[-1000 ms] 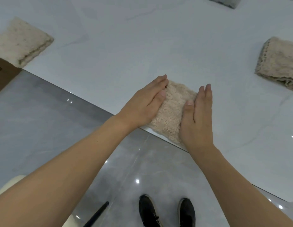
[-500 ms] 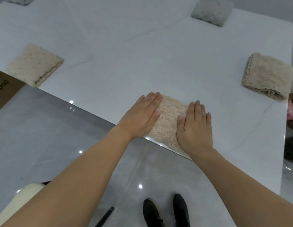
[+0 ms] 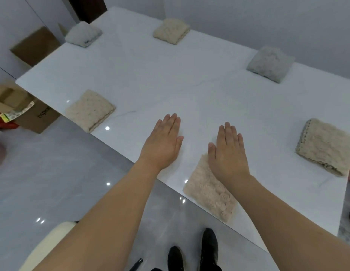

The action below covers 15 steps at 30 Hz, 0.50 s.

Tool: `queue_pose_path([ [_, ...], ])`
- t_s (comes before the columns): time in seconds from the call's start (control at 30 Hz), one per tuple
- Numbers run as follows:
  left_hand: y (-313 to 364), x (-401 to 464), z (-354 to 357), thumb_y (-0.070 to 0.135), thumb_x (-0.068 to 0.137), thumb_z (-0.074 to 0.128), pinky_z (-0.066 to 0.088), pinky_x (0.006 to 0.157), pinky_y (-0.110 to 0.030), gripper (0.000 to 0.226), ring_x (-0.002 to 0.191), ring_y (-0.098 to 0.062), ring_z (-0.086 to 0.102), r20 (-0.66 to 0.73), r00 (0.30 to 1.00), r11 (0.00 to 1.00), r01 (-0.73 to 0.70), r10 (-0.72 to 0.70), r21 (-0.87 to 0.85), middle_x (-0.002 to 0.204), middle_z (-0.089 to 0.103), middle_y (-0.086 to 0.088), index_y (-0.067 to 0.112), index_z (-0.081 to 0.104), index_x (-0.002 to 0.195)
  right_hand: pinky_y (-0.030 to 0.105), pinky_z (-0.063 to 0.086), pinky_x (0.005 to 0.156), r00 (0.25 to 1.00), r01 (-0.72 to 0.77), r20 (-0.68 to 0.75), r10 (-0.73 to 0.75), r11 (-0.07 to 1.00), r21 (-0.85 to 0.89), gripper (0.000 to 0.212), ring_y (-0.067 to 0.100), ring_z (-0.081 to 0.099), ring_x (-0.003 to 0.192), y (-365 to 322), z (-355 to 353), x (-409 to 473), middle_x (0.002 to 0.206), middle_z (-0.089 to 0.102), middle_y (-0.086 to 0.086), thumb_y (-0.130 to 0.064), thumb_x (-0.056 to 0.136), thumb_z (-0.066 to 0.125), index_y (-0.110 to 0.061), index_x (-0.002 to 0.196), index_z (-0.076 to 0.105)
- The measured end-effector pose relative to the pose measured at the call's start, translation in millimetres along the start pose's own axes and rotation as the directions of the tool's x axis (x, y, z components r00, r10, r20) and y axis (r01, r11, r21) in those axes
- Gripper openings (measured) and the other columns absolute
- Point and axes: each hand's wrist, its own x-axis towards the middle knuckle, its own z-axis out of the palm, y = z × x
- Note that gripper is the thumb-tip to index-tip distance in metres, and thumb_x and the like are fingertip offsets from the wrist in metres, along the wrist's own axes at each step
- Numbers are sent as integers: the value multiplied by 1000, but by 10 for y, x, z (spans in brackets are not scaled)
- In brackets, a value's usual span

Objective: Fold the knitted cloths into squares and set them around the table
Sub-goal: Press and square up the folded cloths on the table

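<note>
While six folded knitted squares are sitting around the white marble table (image 3: pixel 189 90), the nearest beige knitted cloth (image 3: pixel 207 194) is lying at its near edge, suggesting completion; left hand (image 3: pixel 162 145) and right hand (image 3: pixel 228 153) are hovering flat, empty.

cardboard boxes (image 3: pixel 36 116) on grey floor (image 3: pixel 52 182), black shoes (image 3: pixel 209 245)

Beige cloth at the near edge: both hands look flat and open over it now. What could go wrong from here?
1. The near beige cloth lies right at the table edge, its near corner seemingly at or past it; it might slip off.
2. The right hand is over its far end, so a careless pull back may drag or unfold it.
3. The left hand is beside it over bare table, so nothing steadies that side.
</note>
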Motion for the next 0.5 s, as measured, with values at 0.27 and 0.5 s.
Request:
queue_pose_path([
  [0.27, -964, 116, -254, 42, 101, 11, 8, 124, -40, 68, 152, -28, 15, -5, 999, 999, 52, -52, 7, 162, 23, -14, 1, 25, 154, 39, 1, 121, 996, 73, -53, -70, 995, 61, 76, 28, 5, 149, -957, 238, 533, 160, 10, 17, -41, 90, 3, 2, 151, 16],
  [0.5, -1827, 373, -468, 43, 100, 10, 4, 125, -39, 70, 153, -27, 11, -14, 999, 999, 45, -45, -23, 163, 21, -13, 1, 23, 154, 40, 3, 121, 998, 51, -47, -50, 998, 34, 75, 29, 7, 149, -1619, 396, 1015, 160, 11, 17, -41, 91, 4, 3, 151, 16],
])
